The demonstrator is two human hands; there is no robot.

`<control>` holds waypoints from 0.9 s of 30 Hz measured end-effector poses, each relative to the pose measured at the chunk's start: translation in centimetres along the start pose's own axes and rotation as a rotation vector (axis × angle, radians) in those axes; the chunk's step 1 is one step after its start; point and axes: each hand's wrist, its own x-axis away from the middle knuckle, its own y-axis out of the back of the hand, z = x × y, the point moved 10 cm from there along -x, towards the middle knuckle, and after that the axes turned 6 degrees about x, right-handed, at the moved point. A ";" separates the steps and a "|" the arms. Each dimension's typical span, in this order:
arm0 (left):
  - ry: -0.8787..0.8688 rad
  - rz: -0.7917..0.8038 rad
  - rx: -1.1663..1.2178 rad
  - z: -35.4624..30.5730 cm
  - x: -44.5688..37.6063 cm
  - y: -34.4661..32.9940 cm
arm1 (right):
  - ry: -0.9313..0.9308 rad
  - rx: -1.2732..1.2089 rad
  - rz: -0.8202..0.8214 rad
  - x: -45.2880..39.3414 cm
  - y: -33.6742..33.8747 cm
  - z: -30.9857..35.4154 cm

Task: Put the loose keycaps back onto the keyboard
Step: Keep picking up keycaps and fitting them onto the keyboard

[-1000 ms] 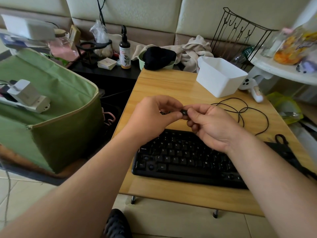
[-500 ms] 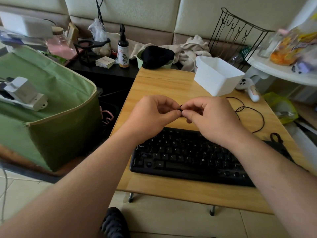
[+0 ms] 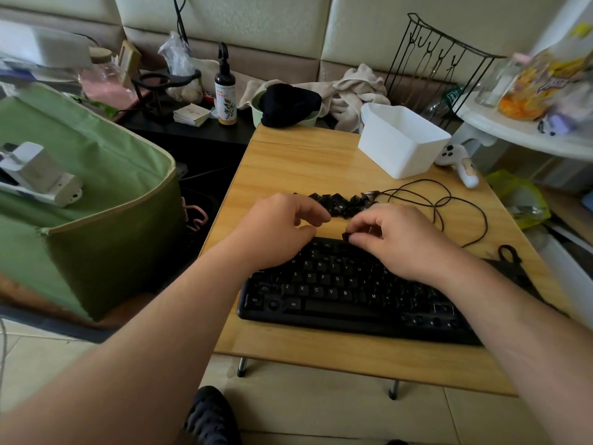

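Observation:
A black keyboard (image 3: 340, 290) lies on a small wooden table (image 3: 308, 165), with several bare key sockets showing on its left and bottom right. Just behind it sits a pile of loose black keycaps (image 3: 340, 203). My right hand (image 3: 394, 239) pinches one black keycap (image 3: 346, 236) between thumb and forefinger, right over the keyboard's top row. My left hand (image 3: 279, 232) hovers above the keyboard's top left with its fingers curled; I cannot see anything held in it.
A white plastic bin (image 3: 401, 139) stands at the table's back right, and the keyboard's black cable (image 3: 449, 200) loops beside it. A green fabric box (image 3: 80, 194) fills the left. Behind are a spray bottle (image 3: 226, 91), clothes and a wire rack (image 3: 433, 69).
My hands have come apart and dropped toward the keyboard. The right hand carries the keycap down to the top row; the keycap pile behind them has come into sight.

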 end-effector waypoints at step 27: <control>0.066 -0.027 -0.339 0.1 -0.1 -1.3 | 0.007 0.200 0.050 1.3 -0.7 0.1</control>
